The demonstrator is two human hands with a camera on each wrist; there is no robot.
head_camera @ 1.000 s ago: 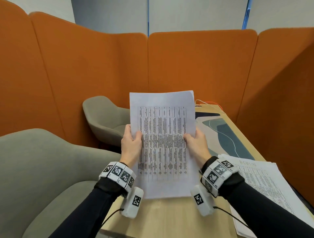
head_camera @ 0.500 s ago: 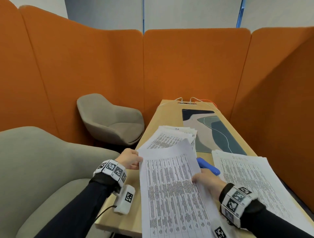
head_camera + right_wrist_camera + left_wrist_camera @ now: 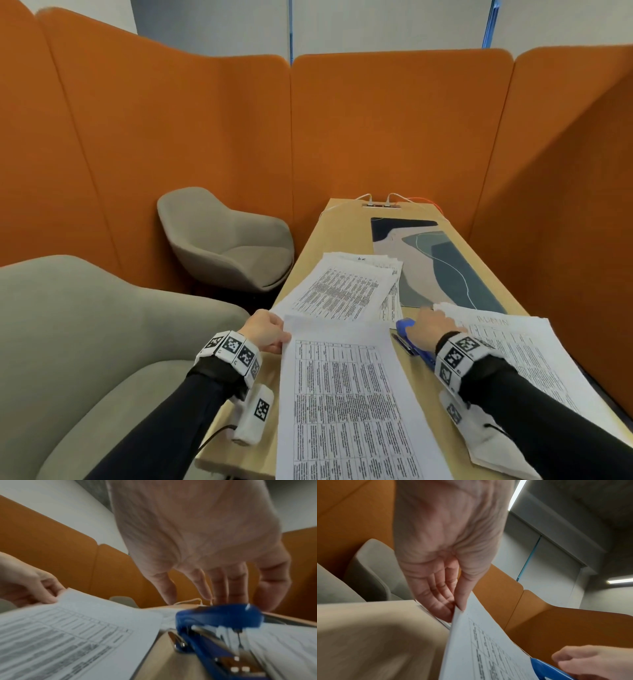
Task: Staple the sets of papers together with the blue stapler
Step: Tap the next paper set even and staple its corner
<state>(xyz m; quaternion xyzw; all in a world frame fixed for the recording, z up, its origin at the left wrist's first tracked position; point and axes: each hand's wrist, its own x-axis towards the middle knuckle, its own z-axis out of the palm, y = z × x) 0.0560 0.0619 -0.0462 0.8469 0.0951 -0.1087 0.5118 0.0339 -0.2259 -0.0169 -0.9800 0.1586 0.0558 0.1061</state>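
Left hand (image 3: 265,332) at the worktop's (image 3: 346,222) left edge, thumb and fingers (image 3: 436,601) pinching the far left corner of the near set of papers (image 3: 346,404). Held by that corner, probably to keep the sheets squared and the top edge raised for stapling. Lying lengthwise down the middle of the worktop, its near end running past the front edge.

Just beyond it, toward the far left, a fanned stack of papers (image 3: 342,291) (whether already stapled cannot be told), set back out of the working space.

Between the near set and the right-hand pile, the blue stapler (image 3: 411,339), flat on the worktop, nose toward the far end. Placed within easy reach of both.

Right hand (image 3: 433,329) over the stapler's top, fingers (image 3: 223,585) spread and pointing down, not yet curled round it; no firm hold visible (the wrist view is blurred). Likely about to take it up.

Along the right edge, a further pile of papers (image 3: 513,349), seemingly waiting its turn. Past everything, a patterned mat (image 3: 442,263) toward the far end.
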